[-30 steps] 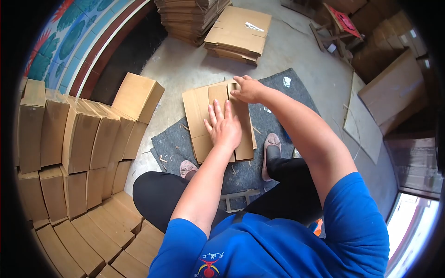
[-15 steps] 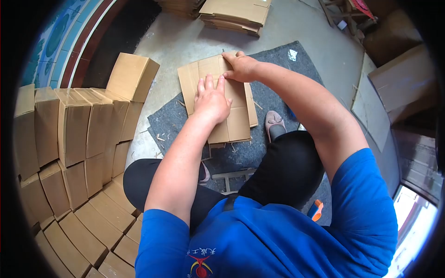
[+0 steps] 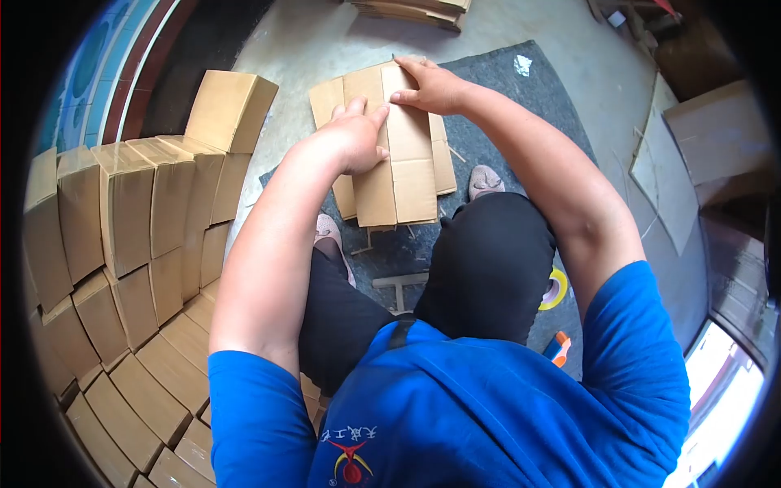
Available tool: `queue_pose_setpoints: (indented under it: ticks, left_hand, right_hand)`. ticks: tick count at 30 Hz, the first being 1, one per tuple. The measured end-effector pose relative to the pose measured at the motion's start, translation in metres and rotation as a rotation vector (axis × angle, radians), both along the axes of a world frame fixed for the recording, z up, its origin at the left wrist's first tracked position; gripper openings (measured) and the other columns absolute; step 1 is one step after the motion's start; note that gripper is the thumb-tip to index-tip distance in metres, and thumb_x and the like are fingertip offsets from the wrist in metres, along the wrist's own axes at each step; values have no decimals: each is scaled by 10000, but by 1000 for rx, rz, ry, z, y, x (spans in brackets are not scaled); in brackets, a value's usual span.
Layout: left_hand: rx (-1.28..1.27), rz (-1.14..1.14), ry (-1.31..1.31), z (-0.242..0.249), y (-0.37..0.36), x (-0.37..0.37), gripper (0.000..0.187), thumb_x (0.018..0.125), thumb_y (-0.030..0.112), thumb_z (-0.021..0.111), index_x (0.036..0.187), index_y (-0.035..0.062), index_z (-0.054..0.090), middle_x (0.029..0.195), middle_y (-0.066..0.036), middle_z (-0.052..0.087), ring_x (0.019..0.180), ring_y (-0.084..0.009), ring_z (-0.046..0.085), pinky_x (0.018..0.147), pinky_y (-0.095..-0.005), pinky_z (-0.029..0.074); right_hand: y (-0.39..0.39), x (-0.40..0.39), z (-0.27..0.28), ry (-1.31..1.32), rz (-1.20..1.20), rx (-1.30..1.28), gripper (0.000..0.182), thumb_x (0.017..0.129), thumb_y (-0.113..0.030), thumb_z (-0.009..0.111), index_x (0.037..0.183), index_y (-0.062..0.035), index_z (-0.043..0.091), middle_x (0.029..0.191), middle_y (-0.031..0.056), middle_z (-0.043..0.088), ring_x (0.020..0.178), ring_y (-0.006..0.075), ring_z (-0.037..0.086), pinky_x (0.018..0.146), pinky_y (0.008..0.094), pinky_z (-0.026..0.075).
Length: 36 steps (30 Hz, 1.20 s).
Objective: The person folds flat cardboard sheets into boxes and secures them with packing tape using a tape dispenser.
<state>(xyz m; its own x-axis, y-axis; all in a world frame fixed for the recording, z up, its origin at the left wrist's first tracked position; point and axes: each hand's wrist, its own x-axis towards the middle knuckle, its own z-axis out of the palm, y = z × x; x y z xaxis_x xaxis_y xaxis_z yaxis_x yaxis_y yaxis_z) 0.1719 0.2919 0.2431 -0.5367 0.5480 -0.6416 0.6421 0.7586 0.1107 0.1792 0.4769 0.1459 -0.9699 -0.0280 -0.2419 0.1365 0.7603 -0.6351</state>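
Observation:
A flattened cardboard box (image 3: 411, 183) lies ahead of me on the dark mat, with a seam running lengthwise down its middle. More flat cardboard shows beneath it on both sides. My left hand (image 3: 355, 138) rests on the left panel, palm down and fingers spread. At the far right edge, my right hand (image 3: 429, 87) touches the cardboard with thumb and index finger apart; its other fingers are partly hidden. Neither hand is closed around anything I can see.
Assembled boxes (image 3: 134, 220) are stacked along the left side. Flat cardboard (image 3: 415, 11) is piled at the back. Near my right knee lie a yellow tape roll (image 3: 555, 290) and an orange-and-blue tool (image 3: 558, 348). A dark mat (image 3: 521, 122) covers the floor ahead.
My left hand has shifted left and away from me across the cardboard. The right hand stays by the far right edge. The view has tilted, and the tape roll now shows.

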Motion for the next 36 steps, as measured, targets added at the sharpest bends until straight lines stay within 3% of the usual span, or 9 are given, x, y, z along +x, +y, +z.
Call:
queue_pose_setpoints:
  ticks: [5, 13, 16, 19, 22, 25, 29, 31, 36]
  left_hand:
    - [-176, -49, 10, 0, 12, -6, 785, 870, 265, 689, 1532, 119, 293, 1550, -234, 248, 1414, -389, 304, 1166, -415, 307]
    - [-155, -151, 84, 9, 17, 2, 848, 830, 221, 727, 1522, 40, 271, 1478, -240, 322, 1318, -393, 400, 1092, -410, 407]
    - [-174, -135, 80, 6, 22, 3, 879, 823, 214, 731, 1515, -11, 238, 1518, -292, 260, 1355, -427, 354, 1114, -428, 378]
    - [-99, -152, 128, 0, 15, 4, 858, 819, 252, 754, 1496, -4, 294, 1494, -290, 299, 1308, -399, 408, 1070, -412, 425]
    - [-52, -140, 186, -3, 10, 9, 871, 798, 262, 775, 1486, -3, 311, 1495, -293, 303, 1303, -394, 414, 1079, -412, 408]
    - [20, -91, 175, -3, 6, 8, 873, 779, 268, 790, 1475, -4, 339, 1495, -292, 302, 1300, -391, 415, 1089, -421, 390]
    - [58, -66, 153, -6, 5, 7, 852, 779, 275, 792, 1463, -3, 366, 1490, -293, 313, 1298, -395, 415, 1085, -433, 391]
    - [61, -56, 160, -5, 5, 7, 854, 779, 276, 792, 1465, -2, 365, 1486, -293, 320, 1297, -394, 419, 1085, -434, 391]
    - [110, -41, 174, -6, -3, 8, 859, 785, 285, 786, 1473, 4, 355, 1483, -290, 330, 1291, -391, 428, 1091, -438, 383]
  right_hand:
    - [-13, -4, 22, -157, -15, 67, 863, 877, -531, 648, 1551, -182, 237, 1481, 269, 370, 1324, 392, 457, 1101, 408, 390]
    - [-20, 18, 9, -17, -151, -57, 840, 877, -508, 635, 1546, -191, 238, 1506, 251, 344, 1284, 396, 488, 1089, 421, 400]
    - [-18, 23, -6, 79, -218, -177, 870, 876, -465, 662, 1542, -123, 218, 1521, 242, 326, 1314, 392, 461, 1104, 447, 382]
    - [0, 35, -34, 233, -485, -447, 791, 884, -319, 686, 1495, -40, 268, 1403, 242, 446, 1180, 334, 569, 1002, 416, 460]
    - [41, 70, -82, 361, -894, -53, 491, 868, -266, 687, 1250, 5, 539, 1181, 206, 593, 1120, 339, 566, 978, 423, 451]
    - [75, 132, -122, 15, -1120, 280, 544, 800, -306, 737, 1222, -8, 566, 1231, 194, 570, 1194, 379, 485, 1036, 480, 370]
    - [85, 188, -152, -442, -915, 512, 597, 784, -393, 756, 1221, -24, 583, 1259, 154, 568, 1248, 342, 465, 1059, 463, 353]
    - [90, 200, -164, -437, -798, 600, 518, 786, -379, 759, 1157, -42, 626, 1229, 132, 601, 1227, 307, 497, 1055, 447, 356]
    - [118, 198, -140, -423, -824, 366, 442, 787, -319, 766, 1115, -44, 655, 1099, 166, 665, 1127, 326, 582, 1026, 447, 370]
